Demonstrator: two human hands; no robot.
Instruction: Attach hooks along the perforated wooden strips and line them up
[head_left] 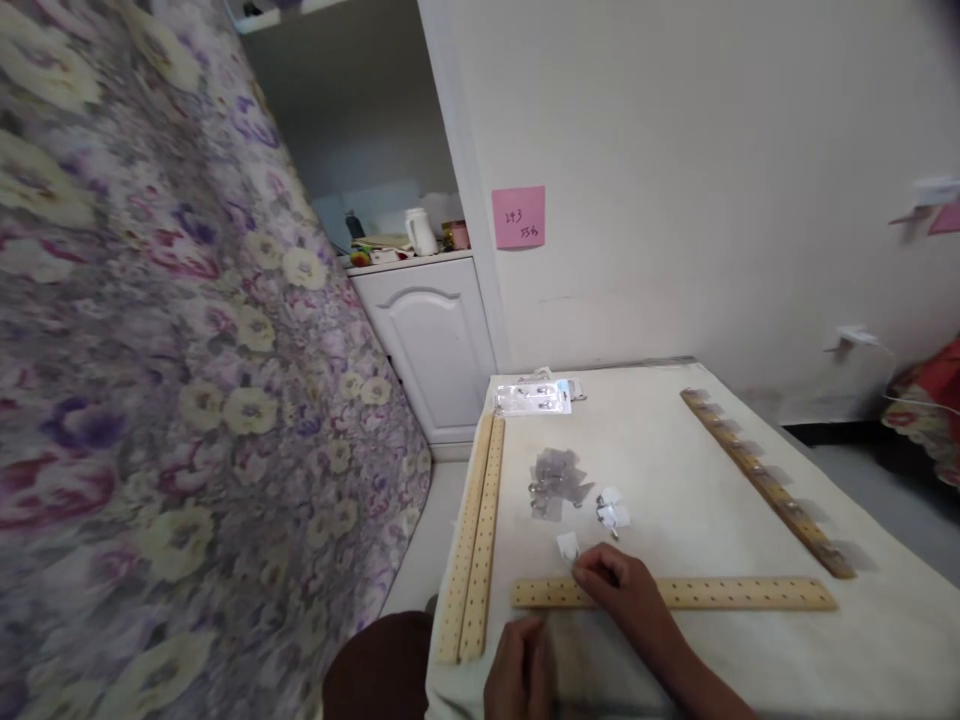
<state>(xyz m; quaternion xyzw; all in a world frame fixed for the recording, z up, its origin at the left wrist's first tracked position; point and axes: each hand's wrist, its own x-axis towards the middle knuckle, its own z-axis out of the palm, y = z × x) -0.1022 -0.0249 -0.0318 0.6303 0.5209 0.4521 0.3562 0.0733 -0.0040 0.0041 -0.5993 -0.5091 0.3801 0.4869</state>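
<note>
My right fingers (591, 572) pinch a small white piece (568, 546) near the holed strip (739, 594), seemingly mid-handling; moving it calls for steadiness. Whether my curled left fingers (528, 640) hold anything, I can't tell.

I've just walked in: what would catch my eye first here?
Probably the flowery cloth filling the left side, then the pink note on the pale wall. Below, on the table, the right hand is over a holed wooden strip, a small white piece at its fingertips.
</note>
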